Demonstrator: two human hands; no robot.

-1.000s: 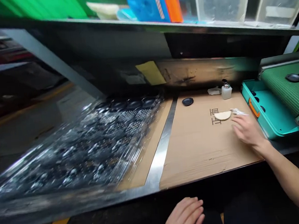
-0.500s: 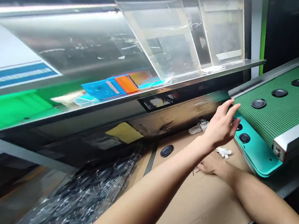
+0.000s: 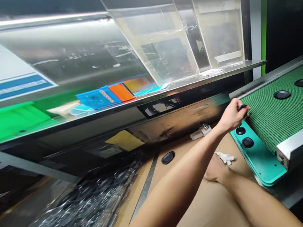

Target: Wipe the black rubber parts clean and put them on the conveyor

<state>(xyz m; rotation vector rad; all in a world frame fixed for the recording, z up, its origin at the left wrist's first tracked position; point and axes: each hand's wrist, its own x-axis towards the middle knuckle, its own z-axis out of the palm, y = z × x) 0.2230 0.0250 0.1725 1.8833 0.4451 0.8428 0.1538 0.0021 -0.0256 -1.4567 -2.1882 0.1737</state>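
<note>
My left hand (image 3: 234, 115) is closed, its fingers pinching a black oval disc (image 3: 242, 107) at the near end of the green mesh conveyor belt (image 3: 268, 118). Below it, two similar black discs lie on the turquoise tray (image 3: 266, 167) under the belt's end. My right hand (image 3: 215, 168) rests low over the brown cardboard surface (image 3: 200, 204), partly covered by my left forearm, so its fingers are mostly hidden. Close by lies a small heap of white pieces (image 3: 226, 158). Another black oval disc (image 3: 168, 157) lies on the cardboard, left of my left forearm.
More black discs (image 3: 282, 94) sit farther along the belt, beside its metal rail (image 3: 298, 147). A small metal-capped bottle (image 3: 205, 128) stands at the back. Clear plastic with dark parts (image 3: 82, 203) lies at left. A metal shelf edge (image 3: 165, 93) runs above.
My left hand has closed on the nearest disc on the belt, lifting it from its place. The view has shifted slightly. My right hand stays low on the cardboard.
</note>
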